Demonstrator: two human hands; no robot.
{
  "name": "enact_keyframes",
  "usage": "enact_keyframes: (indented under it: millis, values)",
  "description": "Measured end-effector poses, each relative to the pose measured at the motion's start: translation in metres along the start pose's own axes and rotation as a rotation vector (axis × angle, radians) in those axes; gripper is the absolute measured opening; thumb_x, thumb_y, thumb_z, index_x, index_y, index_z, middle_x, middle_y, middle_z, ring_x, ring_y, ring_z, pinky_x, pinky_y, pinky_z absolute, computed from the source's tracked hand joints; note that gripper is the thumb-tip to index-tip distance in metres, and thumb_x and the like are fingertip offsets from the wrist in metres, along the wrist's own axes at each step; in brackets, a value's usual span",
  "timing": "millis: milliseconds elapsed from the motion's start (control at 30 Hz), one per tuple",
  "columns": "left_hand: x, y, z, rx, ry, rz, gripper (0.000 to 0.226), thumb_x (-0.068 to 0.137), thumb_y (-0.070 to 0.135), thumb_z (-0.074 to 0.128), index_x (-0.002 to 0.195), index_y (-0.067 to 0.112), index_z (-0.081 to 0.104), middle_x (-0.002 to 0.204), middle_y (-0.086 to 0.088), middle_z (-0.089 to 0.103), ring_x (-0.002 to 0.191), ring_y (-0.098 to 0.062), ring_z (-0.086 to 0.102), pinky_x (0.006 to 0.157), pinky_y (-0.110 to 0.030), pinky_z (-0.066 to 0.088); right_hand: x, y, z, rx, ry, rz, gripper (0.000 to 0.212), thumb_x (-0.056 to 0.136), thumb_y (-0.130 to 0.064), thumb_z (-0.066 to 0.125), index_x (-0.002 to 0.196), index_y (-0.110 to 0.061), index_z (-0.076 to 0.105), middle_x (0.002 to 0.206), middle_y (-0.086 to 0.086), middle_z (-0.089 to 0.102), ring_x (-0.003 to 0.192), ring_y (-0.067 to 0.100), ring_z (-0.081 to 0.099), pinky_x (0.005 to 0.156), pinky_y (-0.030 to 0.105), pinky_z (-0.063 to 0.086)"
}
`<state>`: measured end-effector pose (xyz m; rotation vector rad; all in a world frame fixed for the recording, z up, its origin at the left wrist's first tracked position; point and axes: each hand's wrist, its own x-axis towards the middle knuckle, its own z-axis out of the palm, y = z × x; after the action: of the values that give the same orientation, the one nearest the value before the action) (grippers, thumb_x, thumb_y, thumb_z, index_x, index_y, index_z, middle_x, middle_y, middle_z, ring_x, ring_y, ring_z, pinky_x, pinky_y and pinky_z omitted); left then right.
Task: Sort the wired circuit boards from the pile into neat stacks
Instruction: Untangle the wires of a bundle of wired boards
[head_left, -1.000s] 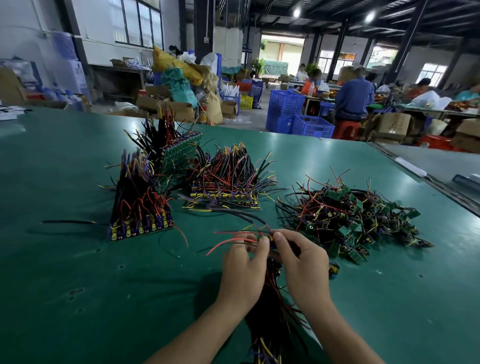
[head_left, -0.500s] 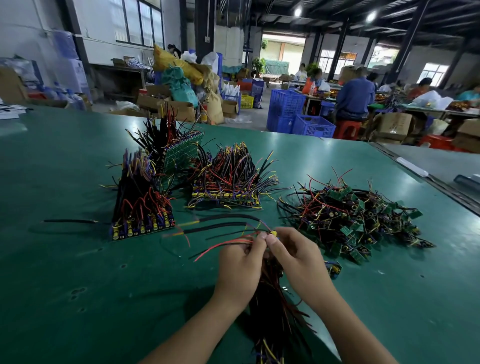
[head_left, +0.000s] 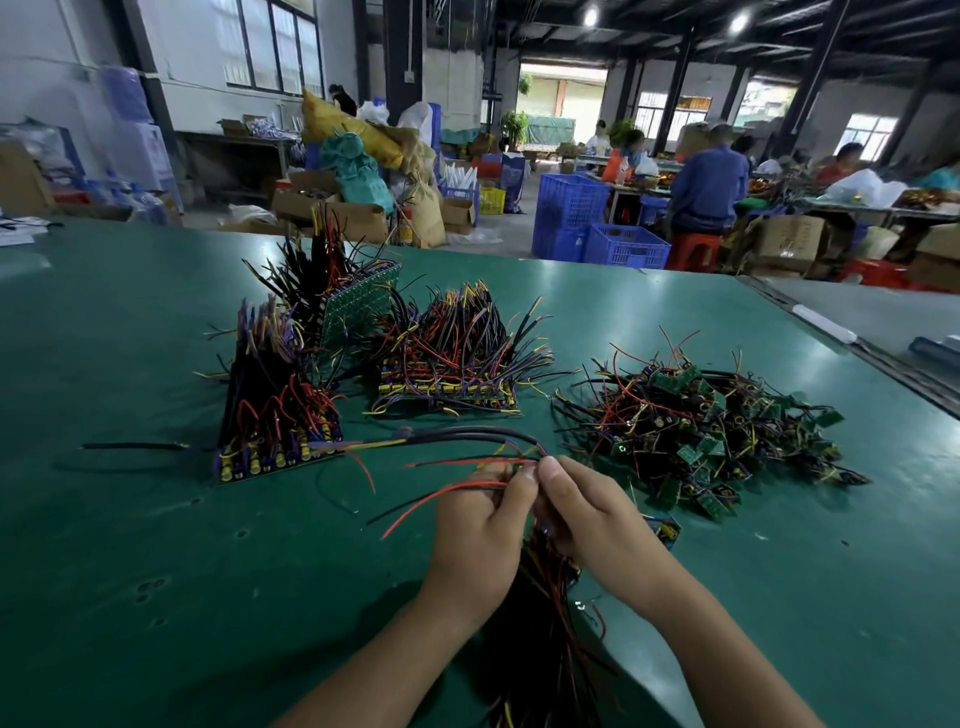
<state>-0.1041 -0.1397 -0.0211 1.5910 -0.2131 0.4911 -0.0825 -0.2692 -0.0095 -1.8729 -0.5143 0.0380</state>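
Hands hardly budged: left hand (head_left: 480, 525) and right hand (head_left: 587, 519) still pinched the wired bundle (head_left: 540, 618) over the worktop (head_left: 156, 571), beside the pile (head_left: 696, 431); its loose wires had swung leftward.

We count three stacks of wired boards: left stack (head_left: 280, 415), back stack (head_left: 358, 306), middle stack (head_left: 447, 364). There is one loose pile (head_left: 701, 431), one single black wire (head_left: 130, 446), and one bundle (head_left: 532, 649) in two hands, the left hand (head_left: 478, 535) and the right hand (head_left: 592, 519).
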Motion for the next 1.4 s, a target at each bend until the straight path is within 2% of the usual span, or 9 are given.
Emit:
enact_keyframes:
  millis: [233, 433, 600, 733, 933, 1033, 1167, 1267, 1400]
  values:
    - [0.002, 0.002, 0.002, -0.069, -0.074, -0.047, 0.036, 0.086, 0.032, 0.048, 0.057, 0.011, 0.045, 0.055, 0.005, 0.035, 0.053, -0.009, 0.031, 0.052, -0.026, 0.026, -0.004, 0.0, 0.0, 0.069, 0.0, -0.037, 0.039, 0.096, -0.048, 0.043, 0.072, -0.017, 0.041, 0.056, -0.007, 0.041, 0.047, 0.007, 0.034, 0.047, 0.018, 0.032]
    - [0.003, 0.007, -0.002, -0.094, -0.126, -0.066, 0.038, 0.086, 0.028, 0.049, 0.048, 0.027, 0.051, 0.044, 0.015, 0.035, 0.044, 0.0, 0.03, 0.047, -0.014, 0.028, -0.005, -0.001, -0.003, -0.058, 0.024, -0.061, 0.072, 0.083, -0.078, 0.04, 0.076, -0.006, 0.044, 0.062, -0.002, 0.036, 0.054, 0.012, 0.031, 0.054, 0.031, 0.028]
    - [-0.002, 0.008, 0.002, -0.062, -0.095, 0.039, 0.05, 0.082, 0.043, 0.052, 0.062, -0.002, 0.056, 0.055, -0.003, 0.046, 0.057, -0.011, 0.041, 0.055, -0.034, 0.035, -0.006, -0.005, -0.001, -0.037, 0.04, -0.032, 0.064, 0.077, -0.085, 0.04, 0.06, -0.023, 0.041, 0.052, -0.008, 0.029, 0.048, 0.012, 0.024, 0.049, 0.031, 0.021]
    - [-0.003, 0.011, 0.004, -0.121, -0.013, 0.034, 0.044, 0.08, 0.041, 0.053, 0.053, 0.008, 0.043, 0.051, 0.008, 0.036, 0.053, -0.008, 0.033, 0.052, -0.025, 0.031, -0.005, -0.006, 0.003, -0.021, 0.053, -0.042, 0.072, 0.08, -0.081, 0.039, 0.063, -0.012, 0.039, 0.051, -0.007, 0.028, 0.048, 0.012, 0.023, 0.049, 0.032, 0.02]
    - [0.0, 0.014, 0.004, -0.18, -0.09, -0.062, 0.055, 0.085, 0.035, 0.05, 0.064, -0.016, 0.048, 0.062, -0.033, 0.047, 0.057, -0.034, 0.044, 0.059, -0.048, 0.04, -0.006, -0.006, 0.008, 0.083, 0.061, -0.006, 0.052, 0.093, -0.055, 0.036, 0.053, -0.023, 0.043, 0.041, -0.009, 0.037, 0.038, 0.002, 0.03, 0.045, 0.015, 0.026]
    - [0.001, 0.013, 0.004, -0.213, -0.104, -0.139, 0.051, 0.087, 0.028, 0.047, 0.068, -0.019, 0.049, 0.068, -0.039, 0.051, 0.06, -0.04, 0.049, 0.061, -0.05, 0.044, -0.007, -0.005, 0.01, 0.17, 0.036, 0.033, 0.056, 0.093, -0.052, 0.036, 0.056, -0.012, 0.046, 0.04, -0.007, 0.037, 0.037, 0.005, 0.03, 0.043, 0.015, 0.026]
    - [0.0, 0.012, 0.006, -0.262, -0.086, -0.194, 0.041, 0.083, 0.028, 0.047, 0.062, -0.007, 0.046, 0.054, -0.018, 0.047, 0.05, -0.017, 0.043, 0.046, -0.021, 0.034, -0.006, -0.002, 0.013, 0.26, 0.008, 0.081, 0.07, 0.09, -0.059, 0.036, 0.058, 0.004, 0.041, 0.041, -0.001, 0.036, 0.037, 0.011, 0.028, 0.041, 0.018, 0.026]
    - [-0.001, 0.014, 0.006, -0.31, -0.081, -0.223, 0.029, 0.087, 0.025, 0.05, 0.063, 0.008, 0.049, 0.054, -0.006, 0.045, 0.046, -0.013, 0.04, 0.044, -0.018, 0.033, -0.006, -0.002, 0.013, 0.365, -0.003, 0.13, 0.065, 0.087, -0.063, 0.041, 0.056, -0.005, 0.041, 0.044, 0.0, 0.031, 0.037, 0.012, 0.024, 0.042, 0.018, 0.021]
    - [0.0, 0.015, 0.004, -0.338, -0.133, -0.305, 0.046, 0.1, 0.007, 0.039, 0.056, 0.02, 0.041, 0.042, 0.011, 0.037, 0.036, 0.0, 0.032, 0.038, -0.011, 0.027, -0.007, -0.004, 0.011, 0.47, -0.037, 0.153, 0.06, 0.081, -0.07, 0.045, 0.045, -0.022, 0.035, 0.043, -0.002, 0.025, 0.039, 0.013, 0.017, 0.045, 0.019, 0.018]
